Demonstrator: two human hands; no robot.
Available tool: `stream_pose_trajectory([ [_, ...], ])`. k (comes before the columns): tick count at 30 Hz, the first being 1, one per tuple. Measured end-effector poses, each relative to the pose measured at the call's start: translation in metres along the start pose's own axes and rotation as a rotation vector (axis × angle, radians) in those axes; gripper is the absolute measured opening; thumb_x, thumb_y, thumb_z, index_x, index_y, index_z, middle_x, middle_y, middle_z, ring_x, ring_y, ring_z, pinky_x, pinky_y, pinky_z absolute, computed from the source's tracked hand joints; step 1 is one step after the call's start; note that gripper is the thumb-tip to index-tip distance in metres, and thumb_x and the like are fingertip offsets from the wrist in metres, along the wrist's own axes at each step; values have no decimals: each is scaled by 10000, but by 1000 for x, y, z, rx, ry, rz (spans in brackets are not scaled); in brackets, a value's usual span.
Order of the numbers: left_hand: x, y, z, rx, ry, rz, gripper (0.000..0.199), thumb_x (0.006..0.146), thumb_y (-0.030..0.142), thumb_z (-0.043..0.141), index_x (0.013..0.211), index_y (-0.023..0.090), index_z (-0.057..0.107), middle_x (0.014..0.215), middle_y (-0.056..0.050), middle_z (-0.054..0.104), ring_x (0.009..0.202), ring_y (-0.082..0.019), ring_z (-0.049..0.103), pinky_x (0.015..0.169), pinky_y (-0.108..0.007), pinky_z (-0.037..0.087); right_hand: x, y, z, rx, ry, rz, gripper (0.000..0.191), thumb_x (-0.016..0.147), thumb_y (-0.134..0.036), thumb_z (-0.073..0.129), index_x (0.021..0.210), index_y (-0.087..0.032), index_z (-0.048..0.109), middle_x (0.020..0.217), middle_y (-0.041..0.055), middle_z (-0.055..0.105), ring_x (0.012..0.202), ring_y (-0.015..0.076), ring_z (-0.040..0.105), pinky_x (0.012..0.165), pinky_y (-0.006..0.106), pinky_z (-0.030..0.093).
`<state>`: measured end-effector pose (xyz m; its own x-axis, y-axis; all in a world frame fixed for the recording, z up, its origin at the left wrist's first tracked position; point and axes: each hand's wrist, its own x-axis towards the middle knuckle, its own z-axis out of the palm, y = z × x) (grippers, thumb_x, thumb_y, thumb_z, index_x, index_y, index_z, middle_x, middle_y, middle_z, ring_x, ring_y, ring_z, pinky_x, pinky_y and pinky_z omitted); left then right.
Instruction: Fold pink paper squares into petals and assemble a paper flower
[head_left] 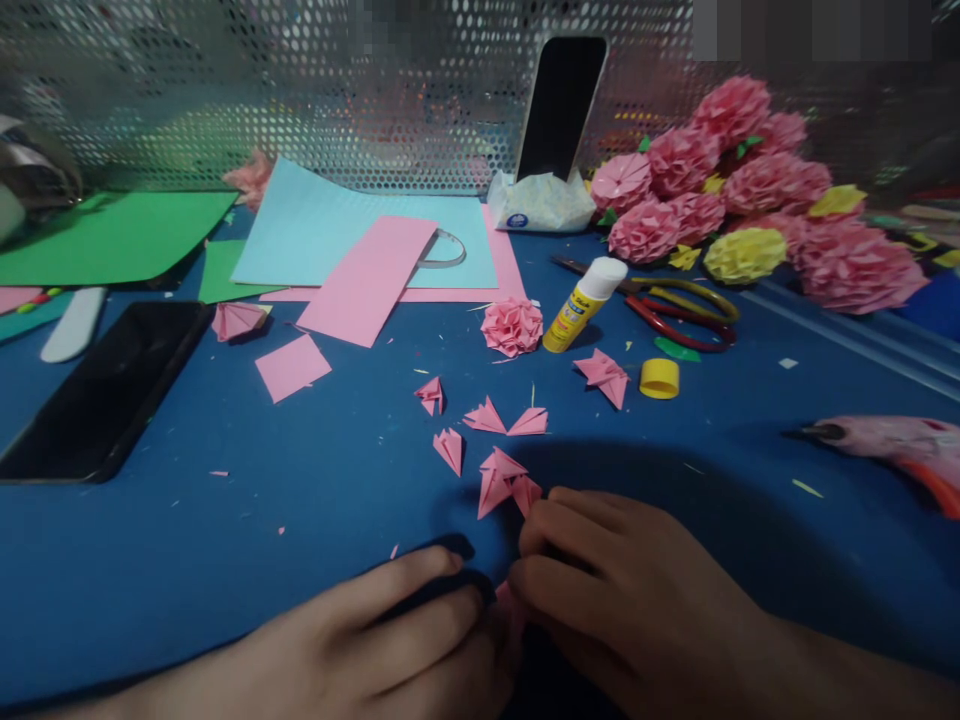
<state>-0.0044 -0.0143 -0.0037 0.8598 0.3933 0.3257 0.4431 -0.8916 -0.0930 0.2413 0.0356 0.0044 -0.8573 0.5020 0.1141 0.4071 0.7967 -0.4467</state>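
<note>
At the near edge, my left hand [390,640] and my right hand [630,570] meet around a small pink paper piece [509,603]. Most of that paper is hidden by my fingers, so its fold does not show. My right fingers are curled and pinched together. On the left, the index finger sticks out while the other fingers bend in at the paper. Just beyond my right fingertips lie folded pink petals [498,482]. More folded petals [448,451] are scattered a little farther off. A crumpled pink paper flower [512,327] sits behind them.
A capped-end-up glue stick [574,318], its yellow cap [659,379], and scissors [679,310] lie beyond. At right are a glue gun [892,440] and paper flowers [686,155]. A phone [105,390], pink square [293,368] and coloured sheets [352,250] lie left; another phone [562,110] stands behind.
</note>
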Motion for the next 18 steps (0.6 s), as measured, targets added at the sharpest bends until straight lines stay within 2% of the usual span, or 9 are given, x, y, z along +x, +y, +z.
stream_pose_trajectory([
  [5, 1, -1, -2, -4, -7, 26, 415, 1055, 79, 320, 1218, 234, 669, 1258, 45, 626, 1212, -154, 487, 1263, -420, 72, 1, -2, -1, 0, -6, 12, 136, 926, -113, 473, 870, -211, 548, 889, 21, 594, 741, 185, 480, 625, 320, 344],
  [9, 6, -1, -6, 50, -4, 77, 453, 1047, 46, 292, 1170, 215, 694, 1200, 29, 645, 1129, -152, 532, 1161, -337, 319, 1, 0, 1, -4, 19, 5, 134, 946, -124, 472, 870, -206, 546, 889, 16, 602, 746, 181, 486, 635, 320, 354],
  [12, 9, -1, -9, 96, 1, 80, 453, 1039, 24, 291, 1190, 189, 684, 1221, 13, 649, 1115, -143, 551, 1079, -287, 403, 0, 3, 3, 8, 75, 4, 148, 998, -168, 465, 883, -195, 555, 873, 9, 605, 751, 167, 507, 650, 312, 370],
  [15, 9, 1, -8, 127, 20, 65, 405, 1031, 25, 331, 1217, 159, 666, 1249, -8, 645, 1110, -141, 563, 1046, -270, 433, -3, 5, 0, -23, 125, -67, 182, 1038, -193, 442, 938, -201, 594, 868, -11, 614, 756, 145, 532, 646, 297, 368],
  [18, 8, 1, -5, 128, 27, 71, 375, 1035, 48, 357, 1230, 163, 655, 1273, -9, 640, 1131, -137, 563, 1050, -267, 438, -8, 6, -7, -105, 114, -188, 277, 1063, -210, 405, 907, -217, 632, 821, -37, 628, 727, 134, 532, 624, 305, 344],
])
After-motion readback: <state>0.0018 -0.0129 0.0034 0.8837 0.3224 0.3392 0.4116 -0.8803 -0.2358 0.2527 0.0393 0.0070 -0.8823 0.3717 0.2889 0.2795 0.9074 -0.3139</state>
